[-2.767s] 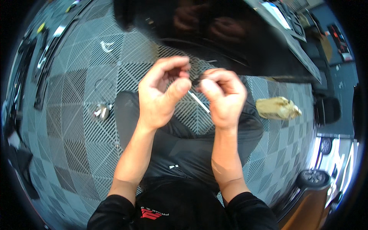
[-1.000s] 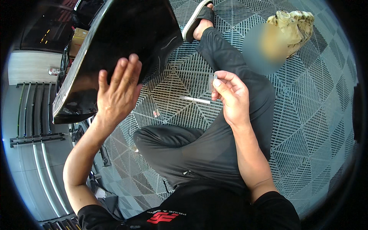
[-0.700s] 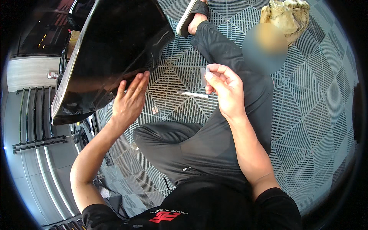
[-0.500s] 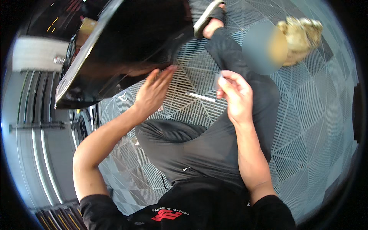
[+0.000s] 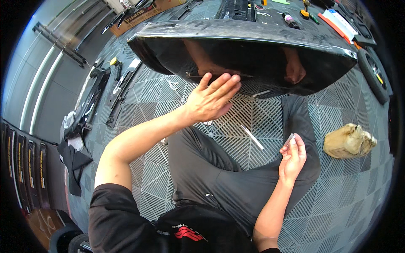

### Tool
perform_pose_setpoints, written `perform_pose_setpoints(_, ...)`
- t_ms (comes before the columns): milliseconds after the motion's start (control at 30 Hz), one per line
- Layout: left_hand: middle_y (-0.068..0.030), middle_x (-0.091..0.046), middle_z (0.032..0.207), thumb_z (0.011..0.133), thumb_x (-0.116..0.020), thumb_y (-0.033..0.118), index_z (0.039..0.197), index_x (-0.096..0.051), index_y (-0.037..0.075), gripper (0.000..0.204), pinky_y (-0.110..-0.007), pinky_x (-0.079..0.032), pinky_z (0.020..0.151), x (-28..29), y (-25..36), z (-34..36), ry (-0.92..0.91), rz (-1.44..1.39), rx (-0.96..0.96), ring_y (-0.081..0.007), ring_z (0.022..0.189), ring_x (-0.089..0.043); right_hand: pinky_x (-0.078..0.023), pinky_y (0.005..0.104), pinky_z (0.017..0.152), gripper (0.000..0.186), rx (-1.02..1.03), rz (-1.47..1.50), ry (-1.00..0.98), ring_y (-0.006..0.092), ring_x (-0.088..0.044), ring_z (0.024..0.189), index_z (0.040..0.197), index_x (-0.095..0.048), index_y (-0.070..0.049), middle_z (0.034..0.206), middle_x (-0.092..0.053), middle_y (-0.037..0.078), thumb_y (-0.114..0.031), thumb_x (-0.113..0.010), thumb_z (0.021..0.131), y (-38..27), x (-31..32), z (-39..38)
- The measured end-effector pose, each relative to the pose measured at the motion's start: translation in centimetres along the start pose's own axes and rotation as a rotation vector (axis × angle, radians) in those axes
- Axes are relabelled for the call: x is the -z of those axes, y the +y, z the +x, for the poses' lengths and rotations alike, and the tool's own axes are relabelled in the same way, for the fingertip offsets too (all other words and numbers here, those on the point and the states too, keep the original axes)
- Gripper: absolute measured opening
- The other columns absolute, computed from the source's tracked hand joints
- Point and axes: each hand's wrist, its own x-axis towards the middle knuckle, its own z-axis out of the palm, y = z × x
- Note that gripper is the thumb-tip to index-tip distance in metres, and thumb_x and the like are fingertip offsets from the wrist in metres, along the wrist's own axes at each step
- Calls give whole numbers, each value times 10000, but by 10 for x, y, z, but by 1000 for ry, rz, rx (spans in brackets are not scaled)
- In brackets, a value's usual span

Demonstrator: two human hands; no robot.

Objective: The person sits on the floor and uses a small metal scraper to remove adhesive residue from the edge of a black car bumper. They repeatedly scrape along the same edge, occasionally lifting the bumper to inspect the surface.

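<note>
A large glossy black car body panel (image 5: 253, 59) stretches across the far side, with both arms reflected in it. My left hand (image 5: 213, 97) is open, its fingers stretched out flat at the panel's lower edge. Lower and to the right, above my bent leg, my right hand (image 5: 293, 158) is closed in a pinch. Between its thumb and fingers is a small, thin, greyish translucent flat piece (image 5: 289, 139). On the floor between the two hands lies a slim whitish stick (image 5: 253, 137); its exact kind is unclear.
The floor is grey slatted tile (image 5: 156, 109). A crumpled tan bag-like bundle (image 5: 349, 141) sits at the right. Dark car trim parts (image 5: 90, 101) lie at the left. Beyond the panel are a dark bottle (image 5: 291, 20), a yellow-black tool (image 5: 305, 14) and a wheel (image 5: 373, 76).
The view has swung, so the panel now runs sideways across the top. My right hand has moved away from the panel, still pinching the small piece. My left hand stays at the panel's edge.
</note>
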Motion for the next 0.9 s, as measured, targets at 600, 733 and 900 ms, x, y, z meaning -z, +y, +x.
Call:
perform_pose_setpoints(600,-297,152,1675,962,-555,583,1621,86,5,1086,-502,6,1264,-45,35,-16,725,-726,1131,-419,1568,130,-529,282,638,256,-109,-210,66,140,-623,702,1219,-630,-38,947,-698,45,-95,-684,975,22,-1,4)
perform_pose_setpoints(733,-287,137,1681,1016,-450,558,1575,102,-102,1026,-418,45,1268,-49,31,0,912,-1024,1402,-365,1576,125,-529,288,638,265,-141,-226,78,138,-632,698,1231,-626,-51,933,-706,37,-96,-675,974,22,2,4)
perform_pose_setpoints(900,-347,120,1657,946,-508,673,1595,89,-66,1151,-522,21,1262,-34,50,3,767,-871,1305,-462,1560,104,-533,283,652,290,-181,-298,62,134,-629,699,1272,-624,-52,924,-698,27,-119,-650,991,29,-6,0)
